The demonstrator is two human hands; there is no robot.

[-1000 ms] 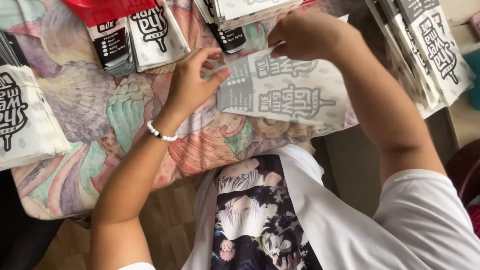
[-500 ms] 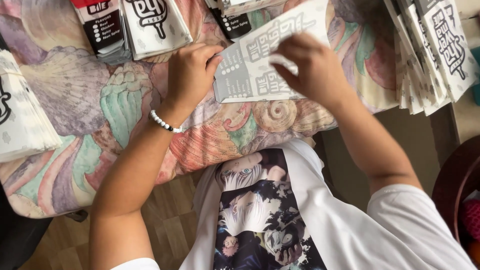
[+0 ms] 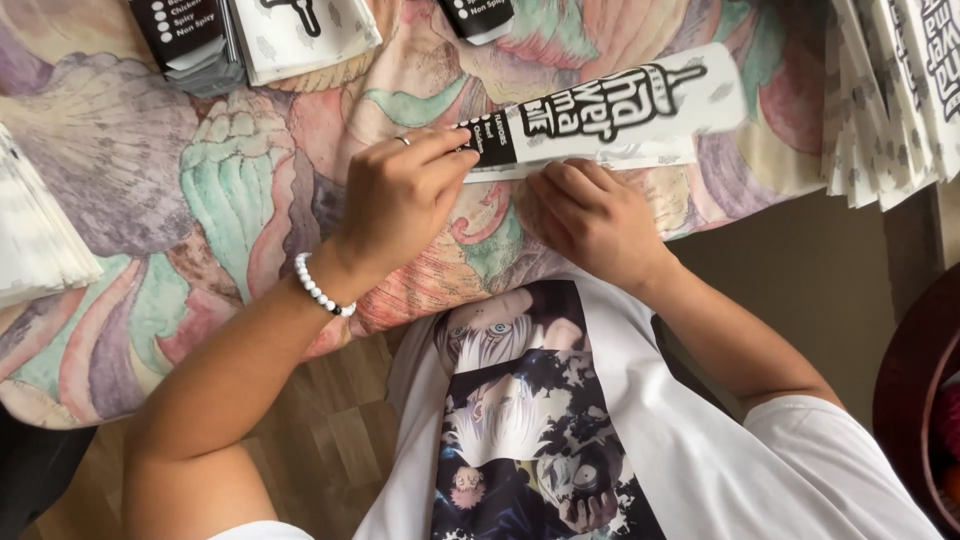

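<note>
I see my left hand point(image 3: 400, 195) pinching the folded paper sleeve point(image 3: 600, 115) at its dark end; my right hand point(image 3: 590, 215) presses its lower edge against the shell-patterned counter point(image 3: 150, 200). The fold looks nearly finished; unfolded sheets point(image 3: 890, 90) wait at right.

Open patterned bench point(image 3: 150, 250) surface lies left of the left hand point(image 3: 400, 200). Paper stacks block the left edge point(image 3: 35, 240), far edge point(image 3: 250, 40) and right edge point(image 3: 890, 90); the folded sleeve point(image 3: 610, 110) spans the centre.
</note>
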